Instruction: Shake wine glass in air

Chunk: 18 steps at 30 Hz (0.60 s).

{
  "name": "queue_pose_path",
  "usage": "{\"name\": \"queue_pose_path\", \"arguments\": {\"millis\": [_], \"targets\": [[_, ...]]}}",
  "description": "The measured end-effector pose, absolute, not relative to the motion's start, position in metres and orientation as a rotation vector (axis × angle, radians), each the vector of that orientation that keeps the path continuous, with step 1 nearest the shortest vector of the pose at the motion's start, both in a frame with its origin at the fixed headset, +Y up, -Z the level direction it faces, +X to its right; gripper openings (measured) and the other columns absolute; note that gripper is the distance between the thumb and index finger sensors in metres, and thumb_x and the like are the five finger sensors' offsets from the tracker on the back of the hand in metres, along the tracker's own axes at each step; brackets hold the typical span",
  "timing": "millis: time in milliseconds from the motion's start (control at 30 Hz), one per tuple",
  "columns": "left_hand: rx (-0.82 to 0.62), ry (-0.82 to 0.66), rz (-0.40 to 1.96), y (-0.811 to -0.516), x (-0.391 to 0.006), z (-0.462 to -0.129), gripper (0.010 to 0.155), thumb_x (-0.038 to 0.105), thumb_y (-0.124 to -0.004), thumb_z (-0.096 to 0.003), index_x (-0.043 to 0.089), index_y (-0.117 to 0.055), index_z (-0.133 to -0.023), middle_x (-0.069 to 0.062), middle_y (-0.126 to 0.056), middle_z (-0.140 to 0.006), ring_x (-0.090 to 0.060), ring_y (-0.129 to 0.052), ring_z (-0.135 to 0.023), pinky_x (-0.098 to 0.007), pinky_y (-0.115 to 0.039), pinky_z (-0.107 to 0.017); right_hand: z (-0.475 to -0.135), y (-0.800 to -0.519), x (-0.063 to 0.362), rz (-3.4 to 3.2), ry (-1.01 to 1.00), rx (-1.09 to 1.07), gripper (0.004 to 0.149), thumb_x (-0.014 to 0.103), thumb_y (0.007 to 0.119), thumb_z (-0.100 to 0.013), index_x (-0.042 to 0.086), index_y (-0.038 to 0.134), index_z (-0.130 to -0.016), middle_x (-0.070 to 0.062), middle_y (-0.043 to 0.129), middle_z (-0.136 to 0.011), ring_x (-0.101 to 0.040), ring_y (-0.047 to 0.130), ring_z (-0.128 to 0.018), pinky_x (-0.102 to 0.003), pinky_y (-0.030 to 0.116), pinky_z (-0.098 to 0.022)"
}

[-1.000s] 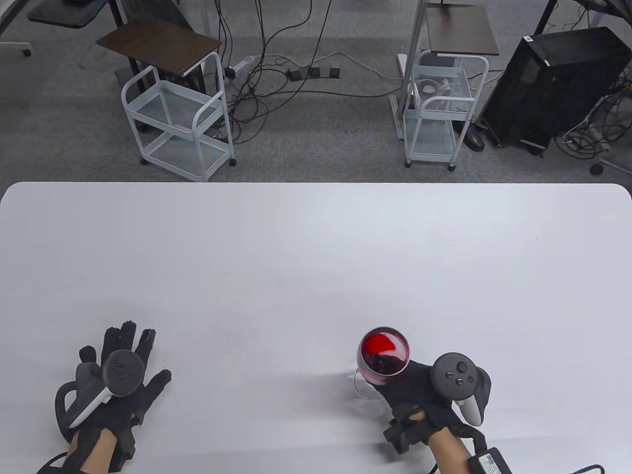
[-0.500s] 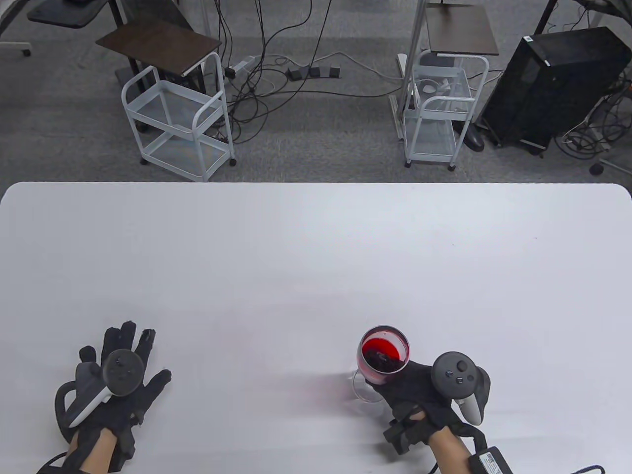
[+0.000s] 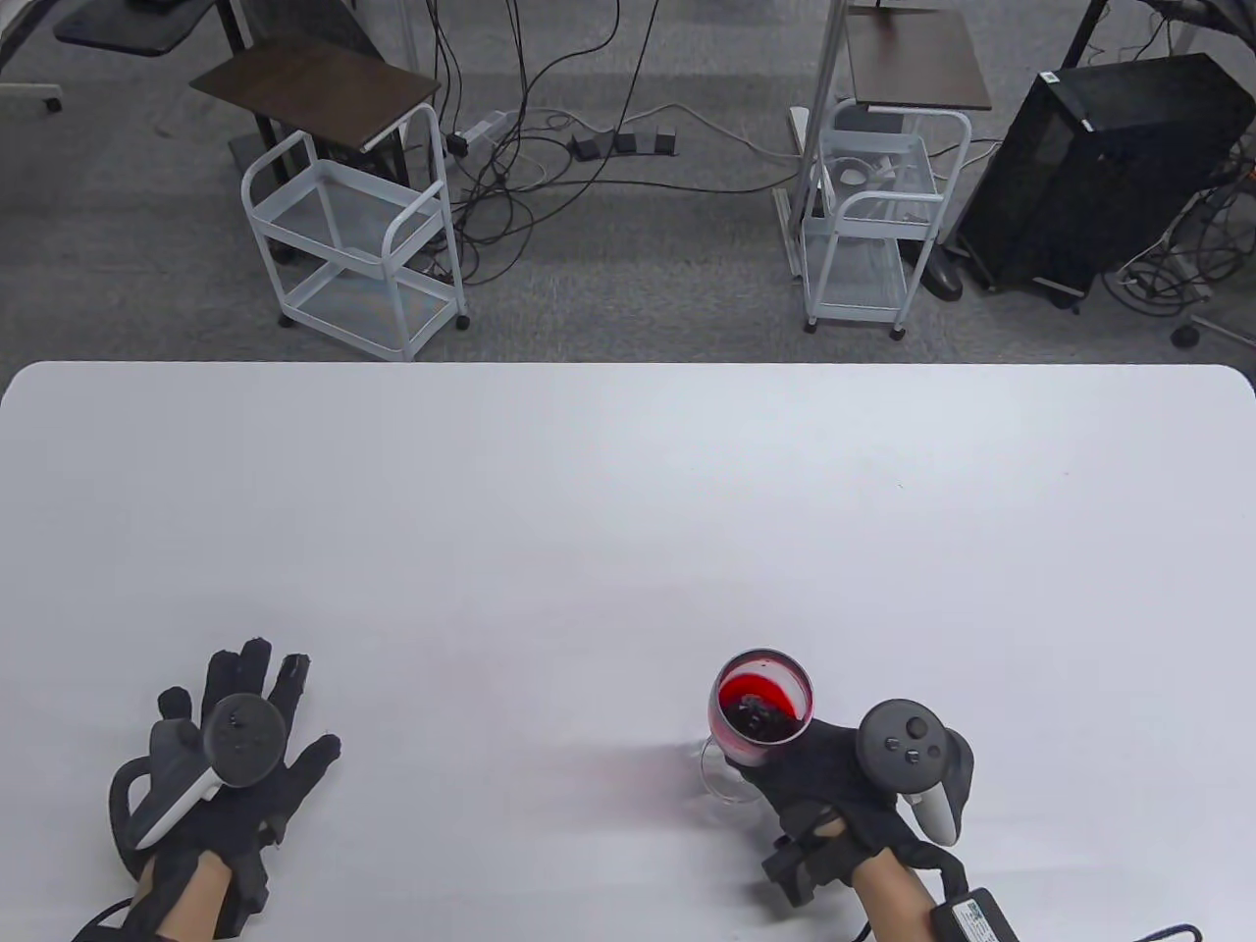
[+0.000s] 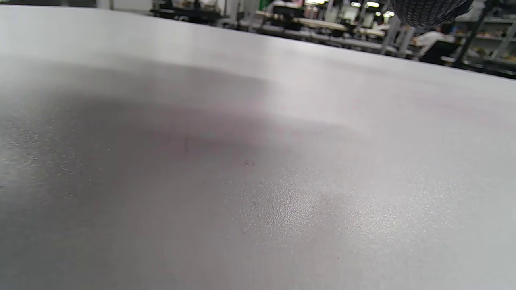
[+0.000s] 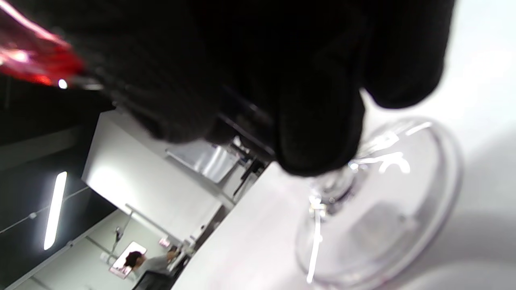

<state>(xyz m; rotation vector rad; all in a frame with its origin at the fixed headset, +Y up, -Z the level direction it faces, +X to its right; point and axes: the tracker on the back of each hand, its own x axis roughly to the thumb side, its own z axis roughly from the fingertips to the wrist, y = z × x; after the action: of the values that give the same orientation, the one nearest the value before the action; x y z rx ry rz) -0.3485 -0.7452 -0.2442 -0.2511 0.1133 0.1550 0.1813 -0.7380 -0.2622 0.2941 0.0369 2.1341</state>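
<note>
Right hand point(image 3: 834, 775): gloved fingers point(image 5: 318, 121) wrapped around the stem of the wine glass point(image 3: 760, 711), just below the bowl, as the right wrist view shows. Black tracker point(image 3: 905, 748) strapped to the back of the hand.

Wine glass: clear, stemmed, red liquid in the bowl. Near the table's front edge, right of centre. Round foot point(image 5: 379, 209) shows below the fingers; whether it touches the table point(image 3: 628, 510) or hangs just above it cannot be told. Faint reddish cast on the surface to its left.

Left hand point(image 3: 226, 775): palm down on the table near the front left corner, fingers point(image 3: 250, 667) spread apart, holding nothing. Black tracker point(image 3: 240, 738) with a white handle on its back.

Small box with a white label point(image 3: 973, 917) at the right wrist; print too small to read.

Beyond the table: two white wire carts point(image 3: 353, 245) point(image 3: 873, 226), a black computer case point(image 3: 1099, 167) with a small unreadable sticker, and loose cables point(image 3: 549, 128) on grey carpet.
</note>
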Motion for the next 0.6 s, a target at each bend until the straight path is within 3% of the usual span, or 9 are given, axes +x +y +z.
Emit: {"name": "queue_pose_path", "arguments": {"millis": [133,233,367,500,600], "targets": [[-0.242,0.114,0.159,-0.7444,-0.3488,-0.2433,0.085,0.073,-0.065,-0.0469,0.044,-0.02,-0.114,0.009,0.001,-0.122,-0.024,-0.001,-0.119,-0.058,0.001,-0.074,-0.2641,-0.7342,0.1859,2.149,-0.051,0.234,0.042,0.037,0.096,-0.035,0.021,0.094,-0.073,-0.005,0.105,-0.072,-0.025,0.109,-0.042,-0.051,0.083,-0.048],[-0.249,0.115,0.153,-0.7456,-0.3484,-0.2443,0.085,0.073,-0.065,-0.0469,0.044,-0.02,-0.114,0.009,0.001,-0.122,-0.024,-0.001,-0.119,-0.058,0.001,-0.074,-0.2632,-0.739,0.1829,2.138,0.036,0.283,0.042,0.037,0.096,-0.035,0.021,0.094,-0.073,-0.005,0.106,-0.072,-0.025,0.109,-0.041,-0.051,0.083,-0.048],[-0.25,0.117,0.154,-0.7457,-0.3485,-0.2439,0.085,0.073,-0.065,-0.047,0.044,-0.021,-0.114,0.009,0.001,-0.122,-0.025,-0.001,-0.119,-0.058,0.001,-0.074,-0.2637,-0.7341,0.1852,2.145,-0.048,0.243,0.042,0.037,0.096,-0.035,0.021,0.094,-0.074,-0.004,0.105,-0.073,-0.025,0.109,-0.043,-0.051,0.083,-0.048],[-0.253,0.116,0.153,-0.7466,-0.3485,-0.2446,0.085,0.073,-0.065,-0.0469,0.044,-0.02,-0.114,0.009,0.001,-0.122,-0.025,-0.002,-0.119,-0.058,0.001,-0.074,-0.2633,-0.7406,0.1799,2.155,0.063,0.295,0.042,0.037,0.096,-0.035,0.021,0.094,-0.073,-0.005,0.105,-0.072,-0.025,0.109,-0.042,-0.051,0.083,-0.048],[-0.254,0.118,0.153,-0.7463,-0.3484,-0.2443,0.085,0.073,-0.065,-0.0469,0.044,-0.02,-0.114,0.009,0.001,-0.122,-0.025,-0.001,-0.119,-0.058,0.001,-0.074,-0.2646,-0.7377,0.1802,2.148,0.016,0.282,0.042,0.037,0.096,-0.035,0.022,0.094,-0.074,-0.004,0.105,-0.074,-0.025,0.109,-0.043,-0.051,0.083,-0.048]]}}
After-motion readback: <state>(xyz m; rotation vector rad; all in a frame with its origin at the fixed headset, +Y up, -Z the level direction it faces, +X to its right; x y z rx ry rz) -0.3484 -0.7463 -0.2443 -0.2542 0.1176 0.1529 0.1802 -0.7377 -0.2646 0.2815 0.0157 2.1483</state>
